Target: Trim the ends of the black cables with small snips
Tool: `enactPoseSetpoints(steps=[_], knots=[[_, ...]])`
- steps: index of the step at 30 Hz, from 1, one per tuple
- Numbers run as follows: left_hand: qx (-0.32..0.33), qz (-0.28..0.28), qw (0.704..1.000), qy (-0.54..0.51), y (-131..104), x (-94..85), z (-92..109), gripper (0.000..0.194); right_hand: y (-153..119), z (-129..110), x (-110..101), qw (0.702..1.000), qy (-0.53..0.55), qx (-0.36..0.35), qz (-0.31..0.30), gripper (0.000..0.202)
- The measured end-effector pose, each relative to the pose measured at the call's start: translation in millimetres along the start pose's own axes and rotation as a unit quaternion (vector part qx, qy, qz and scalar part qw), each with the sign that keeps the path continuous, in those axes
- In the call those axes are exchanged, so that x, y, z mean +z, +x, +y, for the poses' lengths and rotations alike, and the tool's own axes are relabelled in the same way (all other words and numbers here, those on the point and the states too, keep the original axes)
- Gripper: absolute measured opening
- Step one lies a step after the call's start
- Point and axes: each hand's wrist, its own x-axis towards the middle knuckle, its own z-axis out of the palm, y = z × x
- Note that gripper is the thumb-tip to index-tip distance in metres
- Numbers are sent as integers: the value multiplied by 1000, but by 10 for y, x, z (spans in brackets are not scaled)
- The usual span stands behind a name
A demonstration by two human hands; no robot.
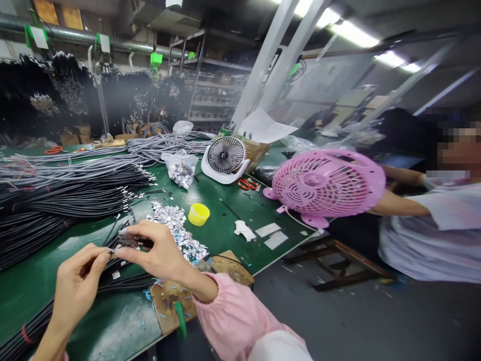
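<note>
My left hand point(77, 281) is closed, thumb and forefinger pinching a small dark piece point(111, 253) that looks like a cable end. Facing it, my right hand point(158, 248) has its thumb tip against the same spot, with its fingers bent and partly blurred; what they hold is too small to make out. Under and beside both hands run black cables point(124, 284). A pile of small silver connector pieces point(175, 228) lies just beyond my right hand. Further left, a thick bundle of black cables point(67, 210) ends in bare metallic tips.
On the green table stand a yellow cup point(199, 214), a white fan point(226, 156), a bag of small parts point(181, 169) and orange scissors point(248, 184). Grey cables point(161, 145) lie behind. A wooden board point(169, 303) sits at the front edge. At right, a person's arm point(398, 204) reaches behind a pink fan point(326, 183).
</note>
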Motion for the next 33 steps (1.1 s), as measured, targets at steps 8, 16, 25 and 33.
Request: enactPoseSetpoints(steps=[8,16,25,33], knots=[[75,35,996,29,-30,34,20,15,-34,154,43,994,-34,-98,-20,17],[149,-1,987,52,29,10,21,17,-65,108,-17,979,-136,-112,-102,28],[151,-63,987,12,58,-48,15,14,91,21,-57,981,29,110,-158,16],[81,-66,994,-40,101,-89,35,26,54,237,-63,972,16,-209,-107,15]])
